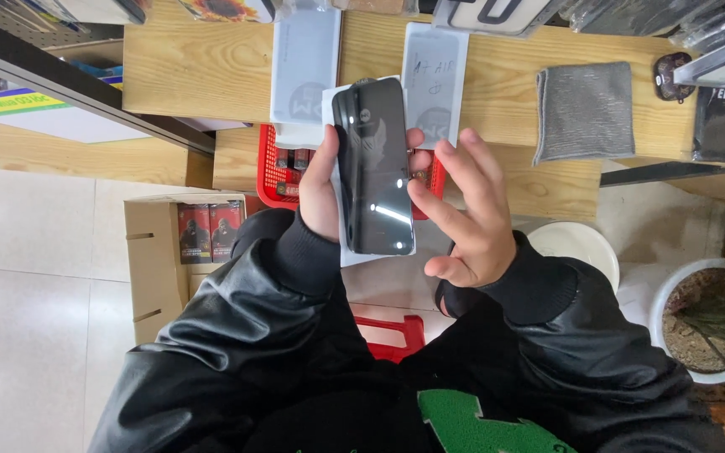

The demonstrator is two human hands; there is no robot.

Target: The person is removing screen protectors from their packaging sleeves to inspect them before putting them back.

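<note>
Left hand [319,191] grips phone [372,166]; basket [272,172] half-hidden.

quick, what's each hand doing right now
Left hand: closed around the dark phone, holding it upright.
Right hand: open, fingers spread beside the phone's edge, gripping nothing.

- Spreading pale and glossy underfoot: tiled floor [27,277].
- Running across the top: wooden tabletop [195,67].
- Standing at right: potted plant [715,323].
- Sitting open at left: cardboard box [151,268].

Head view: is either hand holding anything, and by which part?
The left hand grips the dark phone by its long edges; the right hand is open beside it.
</note>
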